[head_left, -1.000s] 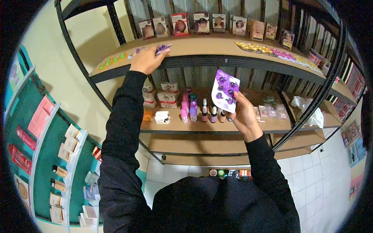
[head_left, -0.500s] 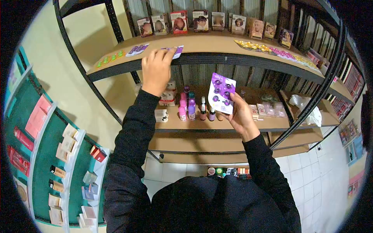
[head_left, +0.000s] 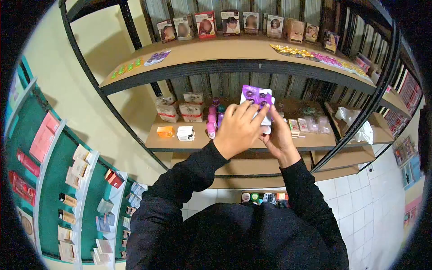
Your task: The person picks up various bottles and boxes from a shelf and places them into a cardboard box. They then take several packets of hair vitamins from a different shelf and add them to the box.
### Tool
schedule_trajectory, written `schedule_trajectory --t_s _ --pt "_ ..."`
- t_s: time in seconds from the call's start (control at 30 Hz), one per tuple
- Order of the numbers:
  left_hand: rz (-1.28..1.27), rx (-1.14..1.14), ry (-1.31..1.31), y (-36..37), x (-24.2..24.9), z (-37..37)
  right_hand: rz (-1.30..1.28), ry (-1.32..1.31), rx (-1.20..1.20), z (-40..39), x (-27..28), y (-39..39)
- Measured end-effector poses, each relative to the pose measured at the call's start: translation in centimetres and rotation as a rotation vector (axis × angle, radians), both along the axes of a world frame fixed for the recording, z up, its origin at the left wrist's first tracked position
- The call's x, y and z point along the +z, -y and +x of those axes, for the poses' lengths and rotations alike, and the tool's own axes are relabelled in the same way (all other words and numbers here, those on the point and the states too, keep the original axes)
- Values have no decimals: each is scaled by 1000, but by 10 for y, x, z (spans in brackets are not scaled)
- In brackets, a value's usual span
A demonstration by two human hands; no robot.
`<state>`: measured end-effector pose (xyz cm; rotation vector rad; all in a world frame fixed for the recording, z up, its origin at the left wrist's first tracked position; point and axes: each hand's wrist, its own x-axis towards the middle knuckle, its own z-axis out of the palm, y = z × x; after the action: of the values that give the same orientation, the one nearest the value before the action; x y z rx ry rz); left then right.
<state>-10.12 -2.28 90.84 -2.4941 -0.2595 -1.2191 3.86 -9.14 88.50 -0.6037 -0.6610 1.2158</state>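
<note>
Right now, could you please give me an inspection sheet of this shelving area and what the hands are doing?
Surface: top shelf, brown board on a dark metal frame; a middle shelf below it.
Job's things: purple blister cards, held before the middle shelf by both hands.
Clutter: boxes with portraits along the back of the top shelf; one purple card and green capsules at its left end; small bottles and white boxes on the middle shelf.
Grips: left hand fingers laid over the cards' front; right hand holds them from behind.
Cables: nothing seen.
Surroundings: side rack of packets at left; white tiled floor.
</note>
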Motion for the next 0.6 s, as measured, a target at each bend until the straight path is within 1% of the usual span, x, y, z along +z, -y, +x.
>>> schedule_trajectory --t_s 0.03,0.13,0.17,0.27,0.33,0.4,0.43,0.47,0.5,0.53,0.6 --pt "-51 -40 -10 3 0 -1 -8 -26 -97 -2 -4 -5" --pt "-134 -211 -7 -4 -7 0 -23 28 -99 -6 -1 3" --pt "-199 -284 13 -7 -8 -2 -35 10 -107 -10 4 7" --pt "-343 -379 87 -8 -1 -10 -13 38 -131 -5 -10 1" --pt "-119 -217 100 -26 22 -21 -74 64 -99 -4 -7 8" --pt "-16 -84 177 -63 55 -34 -90 86 -84 -4 -8 9" --pt "-76 7 194 -76 78 -46 -91 80 -84 -3 -8 10" --pt "49 89 245 -107 92 -57 -92 74 -83 -2 -9 11" --pt "-19 193 258 -129 103 -71 -92 68 -82 -2 -10 12" --pt "62 382 256 -168 106 -85 -95 70 -83 -2 -11 12" --pt "-58 520 151 -204 117 -111 -98 73 -84 -1 -13 12"
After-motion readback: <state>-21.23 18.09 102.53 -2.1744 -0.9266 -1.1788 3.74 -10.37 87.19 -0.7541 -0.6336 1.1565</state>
